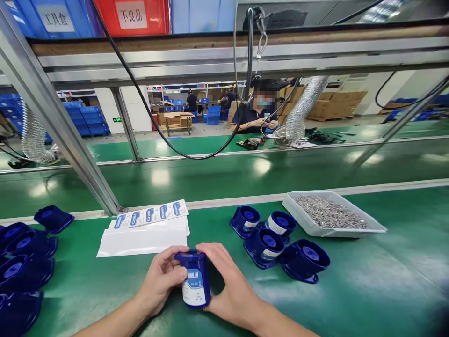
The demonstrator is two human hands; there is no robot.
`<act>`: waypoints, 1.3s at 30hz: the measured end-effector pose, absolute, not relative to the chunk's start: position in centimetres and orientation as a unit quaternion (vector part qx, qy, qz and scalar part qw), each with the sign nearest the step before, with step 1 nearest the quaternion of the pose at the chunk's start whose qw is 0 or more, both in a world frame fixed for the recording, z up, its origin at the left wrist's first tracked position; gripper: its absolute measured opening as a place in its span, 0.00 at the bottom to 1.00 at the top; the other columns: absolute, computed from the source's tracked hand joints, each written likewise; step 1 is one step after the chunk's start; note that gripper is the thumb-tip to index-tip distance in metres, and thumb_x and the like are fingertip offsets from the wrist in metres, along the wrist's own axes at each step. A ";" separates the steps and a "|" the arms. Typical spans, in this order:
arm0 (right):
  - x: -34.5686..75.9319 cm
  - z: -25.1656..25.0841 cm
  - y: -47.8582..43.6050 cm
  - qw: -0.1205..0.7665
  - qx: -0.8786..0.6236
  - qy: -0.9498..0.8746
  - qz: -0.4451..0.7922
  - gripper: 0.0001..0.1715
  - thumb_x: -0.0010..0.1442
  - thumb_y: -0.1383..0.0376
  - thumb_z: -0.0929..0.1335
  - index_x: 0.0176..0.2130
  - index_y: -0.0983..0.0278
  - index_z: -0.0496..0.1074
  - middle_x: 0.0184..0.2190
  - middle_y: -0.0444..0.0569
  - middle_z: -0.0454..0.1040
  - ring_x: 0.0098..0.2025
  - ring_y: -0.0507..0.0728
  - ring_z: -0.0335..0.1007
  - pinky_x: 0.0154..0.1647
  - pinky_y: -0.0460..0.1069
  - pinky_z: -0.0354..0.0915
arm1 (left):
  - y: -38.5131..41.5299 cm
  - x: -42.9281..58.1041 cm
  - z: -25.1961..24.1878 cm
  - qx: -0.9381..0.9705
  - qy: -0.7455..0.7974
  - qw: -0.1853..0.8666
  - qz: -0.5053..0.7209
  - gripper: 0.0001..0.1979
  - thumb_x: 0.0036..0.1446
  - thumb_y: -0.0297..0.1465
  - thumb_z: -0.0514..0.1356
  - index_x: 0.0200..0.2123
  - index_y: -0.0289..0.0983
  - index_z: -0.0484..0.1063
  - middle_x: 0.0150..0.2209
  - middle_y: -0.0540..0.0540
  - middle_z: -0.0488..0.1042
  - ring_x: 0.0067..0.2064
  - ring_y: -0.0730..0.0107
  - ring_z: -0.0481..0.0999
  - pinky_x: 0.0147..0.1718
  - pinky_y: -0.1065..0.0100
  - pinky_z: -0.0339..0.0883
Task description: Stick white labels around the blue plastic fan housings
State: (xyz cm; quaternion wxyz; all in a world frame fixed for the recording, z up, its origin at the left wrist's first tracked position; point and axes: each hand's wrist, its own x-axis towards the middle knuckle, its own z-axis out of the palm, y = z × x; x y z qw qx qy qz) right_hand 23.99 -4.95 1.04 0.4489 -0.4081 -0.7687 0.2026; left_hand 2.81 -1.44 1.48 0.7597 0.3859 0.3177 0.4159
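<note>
Blue housing [194,285] is upright, low centre, at the green bench [386,290]; I cannot tell whether it rests on it. Its label reads "…00L/H"; I cannot read the smaller print. Left hand [161,281] and right hand [233,288] clasp it from either side, fingers curled shut against its wall. Label sheets [150,214] lie just behind. Overhead, the blue bin [56,18] reads 工具盒 and the red bin [133,16] reads 不良品.
</note>
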 end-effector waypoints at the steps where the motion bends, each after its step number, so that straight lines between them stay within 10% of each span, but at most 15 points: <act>1: 23.9 1.0 -5.0 0.447 -0.410 -0.771 0.192 0.55 0.48 0.70 0.81 0.67 0.55 0.60 0.59 0.54 0.73 0.60 0.67 0.70 0.62 0.63 0.72 | -1.5 2.9 1.6 0.385 0.326 0.758 0.414 0.31 0.42 0.40 0.83 0.49 0.39 0.83 0.37 0.44 0.84 0.32 0.73 0.78 0.33 0.73 0.71; 19: 21.6 1.1 -6.8 0.386 -0.456 -0.801 0.051 0.40 0.62 0.70 0.72 0.69 0.66 0.59 0.53 0.63 0.69 0.54 0.70 0.65 0.53 0.68 0.76 | -2.6 3.2 1.3 0.487 0.407 0.661 0.401 0.40 0.47 0.45 0.78 0.60 0.37 0.71 0.47 0.38 0.83 0.47 0.56 0.81 0.48 0.60 0.74; 28: 22.1 1.5 -6.5 0.384 -0.455 -0.800 0.075 0.43 0.57 0.68 0.74 0.68 0.67 0.61 0.52 0.61 0.71 0.52 0.68 0.66 0.50 0.65 0.76 | -3.3 3.5 1.2 0.516 0.433 0.645 0.360 0.57 0.49 0.47 0.76 0.73 0.32 0.51 0.54 0.31 0.76 0.49 0.54 0.79 0.50 0.57 0.75; 39: 23.2 0.8 -5.7 0.405 -0.439 -0.795 0.100 0.56 0.47 0.73 0.73 0.71 0.63 0.58 0.55 0.60 0.71 0.53 0.69 0.69 0.51 0.65 0.75 | -3.9 3.3 0.7 0.559 0.375 0.648 0.355 0.78 0.44 0.38 0.80 0.77 0.50 0.21 0.60 0.35 0.71 0.53 0.45 0.79 0.51 0.53 0.75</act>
